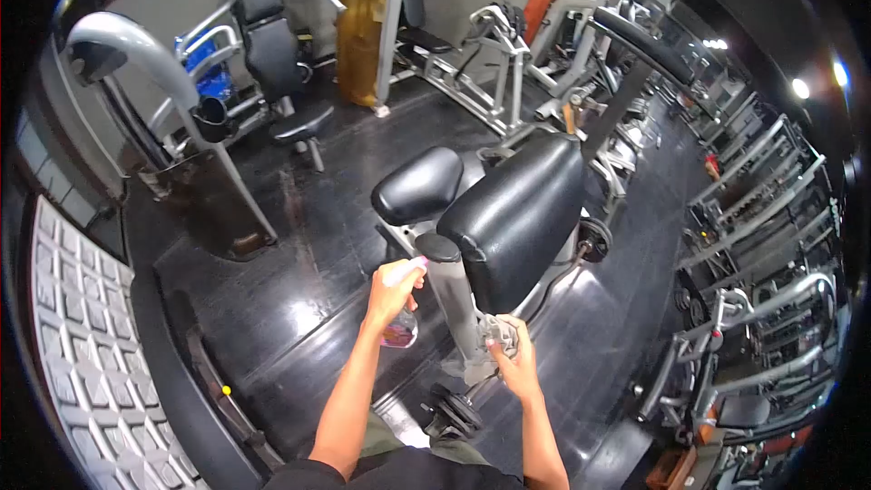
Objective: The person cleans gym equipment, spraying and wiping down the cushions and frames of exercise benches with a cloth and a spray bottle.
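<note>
My left hand [396, 290] is closed around the neck of a spray bottle [400, 330] with clear sides, pinkish liquid and a pink nozzle. The nozzle points at the grey upright post [451, 299] of a bench machine, close to its dark cap. In my right hand [517, 360] is a crumpled greyish cloth [498, 334], held against or right beside the lower part of that post. Just beyond both hands are the machine's long black pad [522, 213] and its smaller black seat [418, 185].
Weight plates [454, 413] sit low by my feet, and another plate [594, 240] is on the right. A chest machine [269, 36] stands at the back left. Racks [762, 172] line the right side. A white textured panel [100, 354] is at left.
</note>
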`<state>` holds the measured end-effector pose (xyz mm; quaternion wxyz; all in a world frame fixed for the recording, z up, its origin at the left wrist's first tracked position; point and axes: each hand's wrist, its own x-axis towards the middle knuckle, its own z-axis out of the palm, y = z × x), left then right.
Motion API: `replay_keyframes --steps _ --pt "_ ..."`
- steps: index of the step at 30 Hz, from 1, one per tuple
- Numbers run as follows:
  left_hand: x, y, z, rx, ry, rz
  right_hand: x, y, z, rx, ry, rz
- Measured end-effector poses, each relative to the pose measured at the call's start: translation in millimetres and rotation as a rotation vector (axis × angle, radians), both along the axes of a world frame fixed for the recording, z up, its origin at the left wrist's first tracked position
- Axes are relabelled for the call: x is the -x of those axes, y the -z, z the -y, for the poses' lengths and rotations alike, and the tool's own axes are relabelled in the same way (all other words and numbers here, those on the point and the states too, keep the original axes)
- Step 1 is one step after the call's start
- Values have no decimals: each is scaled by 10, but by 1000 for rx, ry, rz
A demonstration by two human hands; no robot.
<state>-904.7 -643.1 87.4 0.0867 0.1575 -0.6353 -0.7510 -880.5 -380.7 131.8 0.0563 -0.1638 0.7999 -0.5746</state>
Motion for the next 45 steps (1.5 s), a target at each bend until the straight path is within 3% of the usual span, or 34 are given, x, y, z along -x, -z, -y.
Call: replay_keyframes --steps 11,19,21,26,29,31,35,39,45 --pt "370 95 382 7 251 103 319 -341 524 -229 85 88" --pt "272 276 538 -82 254 25 1029 -226 1109 -549 -14 -365" --pt "207 322 588 -131 224 23 1181 -200 1324 -866 -101 -390" --pt "93 379 720 -176 198 43 1731 350 1731 -913 -315 -577" --pt "85 386 747 -188 180 61 1703 254 1743 -904 -351 -577" --pt "82 402 763 -190 183 53 1638 -33 1584 -937 -454 -435" --pt "63 488 783 -172 192 54 1518 -448 1274 -942 -426 -299" --pt "25 491 747 -181 207 77 1631 -259 1315 -903 -350 -259" --pt "-14 408 700 -193 216 93 1682 241 1854 -1004 -341 -552"
